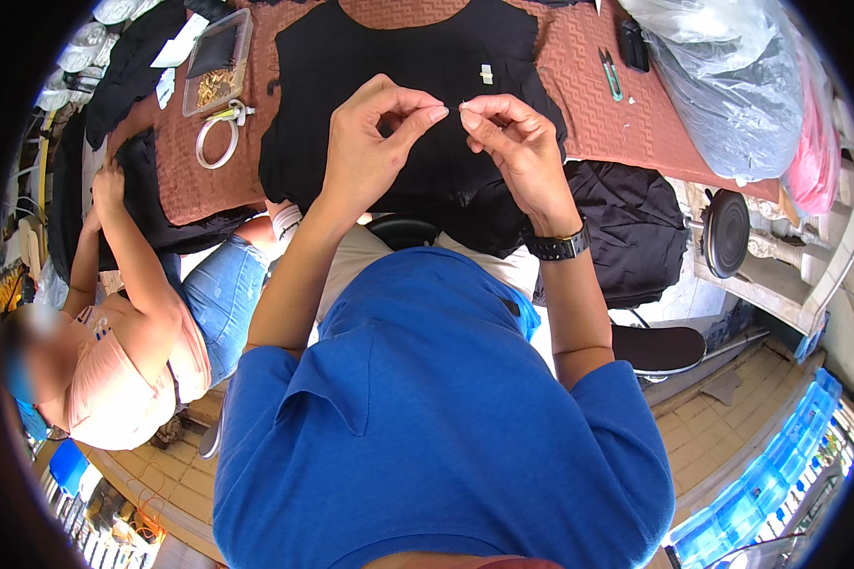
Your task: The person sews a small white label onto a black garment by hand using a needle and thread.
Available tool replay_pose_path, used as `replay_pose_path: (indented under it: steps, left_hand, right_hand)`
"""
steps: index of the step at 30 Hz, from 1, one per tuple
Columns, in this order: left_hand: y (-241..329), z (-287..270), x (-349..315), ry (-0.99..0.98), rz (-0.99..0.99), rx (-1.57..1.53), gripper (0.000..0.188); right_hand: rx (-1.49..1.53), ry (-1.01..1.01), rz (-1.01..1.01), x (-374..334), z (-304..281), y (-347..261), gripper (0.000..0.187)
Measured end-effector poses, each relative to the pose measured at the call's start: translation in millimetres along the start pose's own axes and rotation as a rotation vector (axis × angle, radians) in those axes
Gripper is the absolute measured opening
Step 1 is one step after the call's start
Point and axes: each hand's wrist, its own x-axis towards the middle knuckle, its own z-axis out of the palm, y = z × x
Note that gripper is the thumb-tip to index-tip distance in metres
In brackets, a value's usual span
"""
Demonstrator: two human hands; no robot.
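Observation:
Over a black garment (351,57) spread on the table, my left hand (372,137) is pinched, thumb against forefinger. Close to its fingertips, a small gap apart, my right hand (520,147) makes a similar pinch, with a black watch (558,245) on that wrist. Whatever lies between the fingertips is too fine to make out. A small pale label (486,74) shows on the garment just above my right hand. The garment's lower part hangs off the table edge toward my lap.
On the brown patterned tablecloth (579,57) lie green-handled thread snips (610,76), a clear plastic box (192,106) and a white ring (217,144). Plastic bags (731,95) bulge at right; black cloth (626,232) hangs below. At left a co-worker (133,351) handles dark fabric.

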Motion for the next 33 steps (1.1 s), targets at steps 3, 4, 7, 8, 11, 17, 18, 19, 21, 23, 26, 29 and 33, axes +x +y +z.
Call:
replay_pose_path:
  steps: [3, 4, 7, 8, 11, 17, 18, 19, 21, 23, 26, 29, 33]
  left_hand:
    - [3.2, -0.5, -1.0, -0.031, -0.004, 0.012, 0.007]
    - [3.7, -0.6, -1.0, -0.031, 0.003, 0.013, 0.007]
    - [4.7, -0.4, -1.0, -0.018, 0.024, 0.010, 0.006]
    - [4.9, 0.0, -1.1, -0.004, 0.030, 0.003, 0.006]
    - [5.6, 0.2, -1.0, 0.014, 0.031, -0.022, 0.006]
    - [7.8, -0.7, -1.4, 0.005, 0.032, -0.015, 0.007]
    - [8.0, -0.9, -1.5, 0.002, 0.032, -0.010, 0.007]
    - [8.2, -1.0, -1.7, 0.001, 0.035, -0.011, 0.006]
    - [8.6, -1.1, -1.7, -0.001, 0.041, -0.013, 0.006]
    - [8.0, -0.9, -2.0, 0.001, 0.043, -0.019, 0.006]
    - [6.6, -0.4, -2.6, -0.003, 0.040, -0.022, 0.006]
    - [6.9, 0.0, -2.6, -0.005, 0.035, -0.027, 0.006]
    - [6.2, -0.1, -2.5, -0.014, 0.034, -0.024, 0.006]
  right_hand:
    - [-0.001, -0.003, -0.004, -0.2, 0.3, -0.4, 0.014]
    - [-0.008, -0.006, -0.006, -0.1, -0.7, 0.6, 0.015]
    - [0.019, -0.025, -0.012, -1.0, 1.3, -1.5, 0.022]
    - [0.036, -0.033, -0.015, -1.5, 2.6, -2.4, 0.025]
    - [0.063, -0.042, 0.024, -2.9, 3.9, -2.2, 0.030]
    - [0.114, -0.041, 0.004, 0.0, 4.2, 0.5, 0.023]
    - [0.119, -0.040, -0.003, 0.0, 4.7, 0.4, 0.022]
    - [0.124, -0.040, -0.011, 0.0, 5.5, 0.2, 0.021]
    - [0.129, -0.040, -0.017, 0.1, 5.5, 0.6, 0.019]
    - [0.129, -0.046, -0.011, 0.6, 4.7, 1.9, 0.019]
    - [0.136, -0.040, -0.015, -0.3, 6.2, 1.4, 0.017]
    - [0.132, -0.033, -0.018, 0.0, 5.6, 2.2, 0.016]
    - [0.110, -0.010, -0.042, 0.5, 6.6, 2.3, 0.014]
